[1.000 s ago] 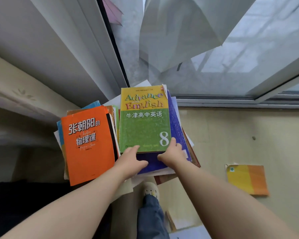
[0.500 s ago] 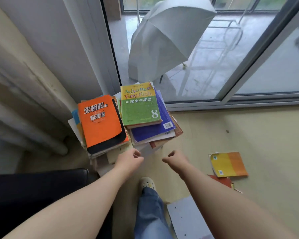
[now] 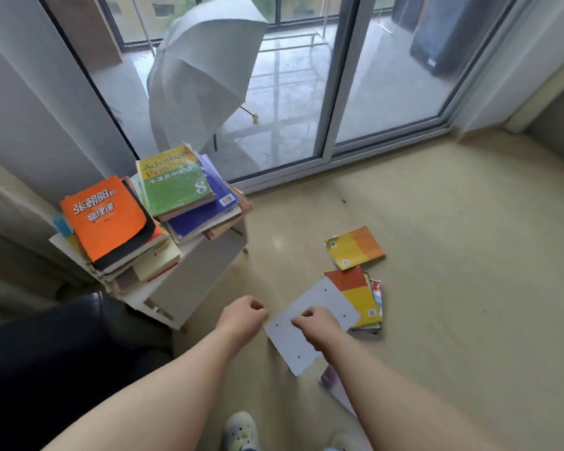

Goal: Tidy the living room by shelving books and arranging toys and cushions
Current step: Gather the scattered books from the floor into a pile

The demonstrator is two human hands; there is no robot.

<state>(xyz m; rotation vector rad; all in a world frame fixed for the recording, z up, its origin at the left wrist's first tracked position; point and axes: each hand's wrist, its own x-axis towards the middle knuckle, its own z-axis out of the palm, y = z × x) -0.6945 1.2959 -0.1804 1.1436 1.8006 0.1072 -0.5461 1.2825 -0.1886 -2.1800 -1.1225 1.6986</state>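
Floor (image 3: 437, 288) right of the white stand (image 3: 192, 278) bears loose books (image 3: 355, 247) and a grey sheet (image 3: 290, 349); left hand (image 3: 243, 315) and right hand (image 3: 316, 323) curl empty.

Notes on self. My left forearm (image 3: 163, 379) and right forearm (image 3: 388, 385) were bare along all their visible length, with no cloth on either. My left hand (image 3: 243, 315) and right hand (image 3: 316, 323) were bare too. At the bottom edge of the view I wore a pale, whitish clog (image 3: 241, 429). It had a rounded toe, round holes punched across the top, and a small yellow-green charm set among them.
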